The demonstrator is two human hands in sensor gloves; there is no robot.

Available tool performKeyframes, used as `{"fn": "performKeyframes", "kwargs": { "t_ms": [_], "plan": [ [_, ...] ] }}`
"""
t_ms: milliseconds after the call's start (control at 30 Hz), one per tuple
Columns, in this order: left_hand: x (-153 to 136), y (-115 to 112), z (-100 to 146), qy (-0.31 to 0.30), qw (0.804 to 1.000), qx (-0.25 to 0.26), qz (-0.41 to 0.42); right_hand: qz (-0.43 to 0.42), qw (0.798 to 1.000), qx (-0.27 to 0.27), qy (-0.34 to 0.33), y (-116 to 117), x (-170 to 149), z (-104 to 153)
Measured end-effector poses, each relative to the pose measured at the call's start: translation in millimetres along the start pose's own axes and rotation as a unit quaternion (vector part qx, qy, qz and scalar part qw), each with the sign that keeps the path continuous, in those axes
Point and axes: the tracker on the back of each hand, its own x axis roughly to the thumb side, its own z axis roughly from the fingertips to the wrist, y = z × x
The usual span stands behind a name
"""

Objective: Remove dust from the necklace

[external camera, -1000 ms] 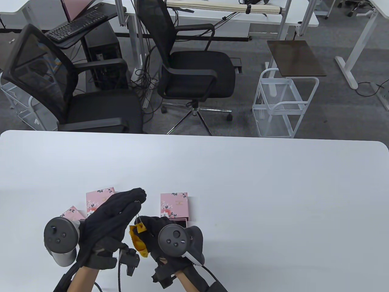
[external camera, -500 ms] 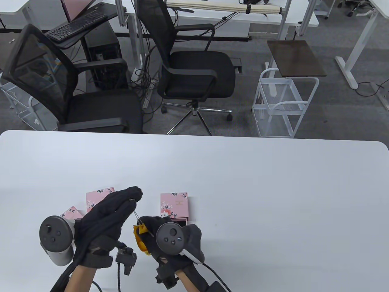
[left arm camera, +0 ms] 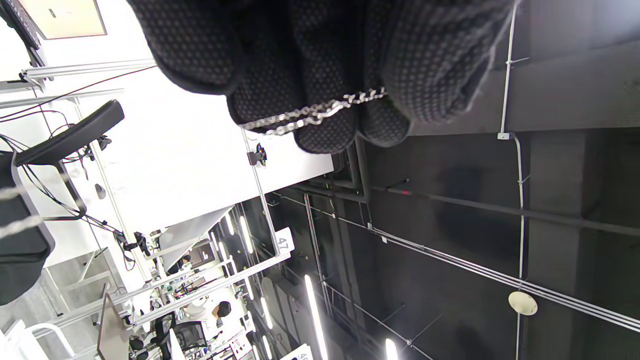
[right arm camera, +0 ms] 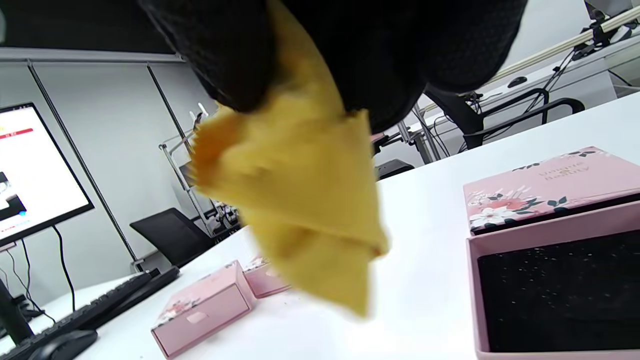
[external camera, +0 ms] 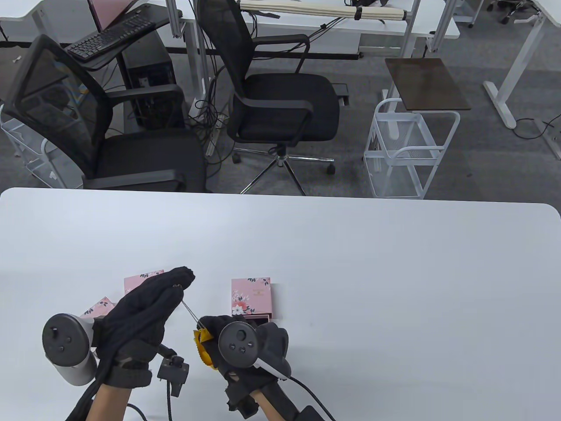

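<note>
My left hand [external camera: 144,309] is raised over the table's near left and pinches one end of a thin silver necklace chain [external camera: 189,309]; the chain lies across its fingertips in the left wrist view [left arm camera: 310,111]. The chain runs taut down and to the right into a yellow cloth [external camera: 202,346]. My right hand [external camera: 236,346] grips that cloth [right arm camera: 295,200] bunched around the chain. The chain's lower end is hidden in the cloth.
A pink floral box [external camera: 250,296] with its black-lined tray [right arm camera: 560,290] pulled out lies just behind my right hand. Two more pink boxes [external camera: 138,283] [external camera: 101,307] lie behind my left hand. Office chairs stand beyond the table's far edge.
My left hand has moved left and slightly toward me, drawing the chain tighter and more slanted. My right hand with the cloth has shifted a little left and down.
</note>
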Motion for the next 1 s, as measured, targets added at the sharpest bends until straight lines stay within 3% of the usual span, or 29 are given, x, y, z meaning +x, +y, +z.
{"fn": "performKeyframes", "kwargs": {
  "t_ms": [233,467,800,1000],
  "plan": [
    [2,2,1,-0.009,1.000,0.012,0.003,0.015,1.000,0.028,-0.004,7,2,-1],
    [3,9,0,-0.015,0.999,0.028,0.003,0.054,0.998,0.020,-0.005,10,5,0],
    [7,18,2,-0.022,0.999,0.039,0.015,0.114,0.990,0.080,-0.011,23,8,-2],
    [5,23,2,-0.015,0.999,0.039,0.021,0.125,0.989,0.084,-0.006,12,6,-3]
  ]
}}
